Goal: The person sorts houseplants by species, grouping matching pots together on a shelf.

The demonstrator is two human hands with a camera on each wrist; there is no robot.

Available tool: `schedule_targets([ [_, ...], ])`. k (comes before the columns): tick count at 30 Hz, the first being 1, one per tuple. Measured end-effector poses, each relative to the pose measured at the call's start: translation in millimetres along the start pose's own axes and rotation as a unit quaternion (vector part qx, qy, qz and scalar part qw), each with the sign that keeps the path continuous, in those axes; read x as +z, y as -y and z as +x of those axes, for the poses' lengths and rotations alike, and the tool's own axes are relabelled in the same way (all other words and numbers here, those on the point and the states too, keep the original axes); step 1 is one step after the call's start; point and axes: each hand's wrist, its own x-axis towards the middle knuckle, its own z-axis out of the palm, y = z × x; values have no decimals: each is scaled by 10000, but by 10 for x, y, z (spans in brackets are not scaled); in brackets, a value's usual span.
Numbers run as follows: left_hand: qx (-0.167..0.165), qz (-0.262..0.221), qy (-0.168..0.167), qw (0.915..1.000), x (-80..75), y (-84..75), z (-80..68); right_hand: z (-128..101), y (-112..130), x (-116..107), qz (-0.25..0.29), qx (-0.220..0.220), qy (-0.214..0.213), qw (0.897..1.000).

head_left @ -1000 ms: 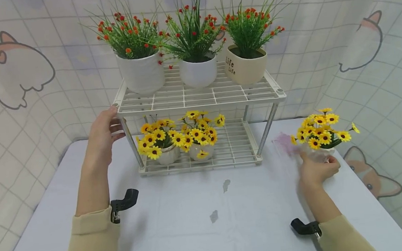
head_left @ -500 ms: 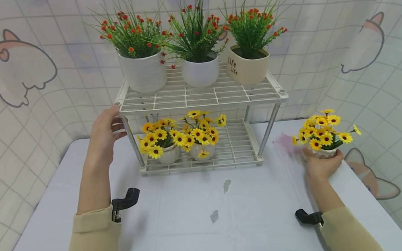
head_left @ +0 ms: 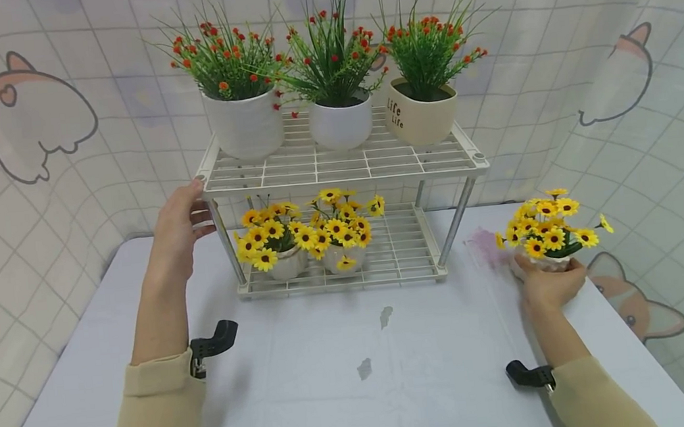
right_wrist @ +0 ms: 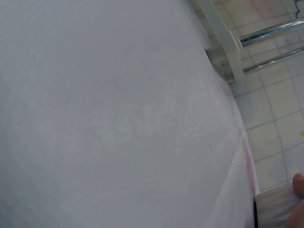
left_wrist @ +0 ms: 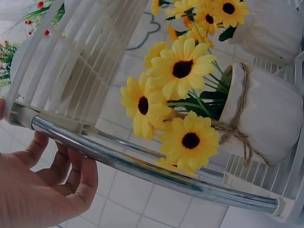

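Here the small white pot of yellow daisies sits on the table well to the right of the two-tier wire rack, near the table's right edge. The right hand has its fingers curled round the pot's base from the near side; the head view shows that much, while the right wrist view catches only a fingertip and bare cloth, so how firm the hold is I cannot tell.

The left hand rests against the rack's front-left corner, beside the chrome post, with its fingers straight and relaxed, not wrapped round it. Bracing there seems sensible, since the rack is light and carries three taller pots of red-flowered grass on its upper shelf.

On the rack's lower shelf, two similar daisy pots fill the left and middle; the shelf's right part lies bare. To handle the held pot well, I would keep it upright and gripped low on the body, clear of the blooms. Any path toward the rack should stay under the upper shelf's rim and clear of the front-right post, as the flower heads spread wider than the pot and would snag easily.
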Motion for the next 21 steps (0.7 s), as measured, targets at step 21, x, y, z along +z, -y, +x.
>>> schedule_targets([
  [21,-22,105,-92,9999,8,0,2,-1040,101,-53,-1578,-755,1308,9758],
])
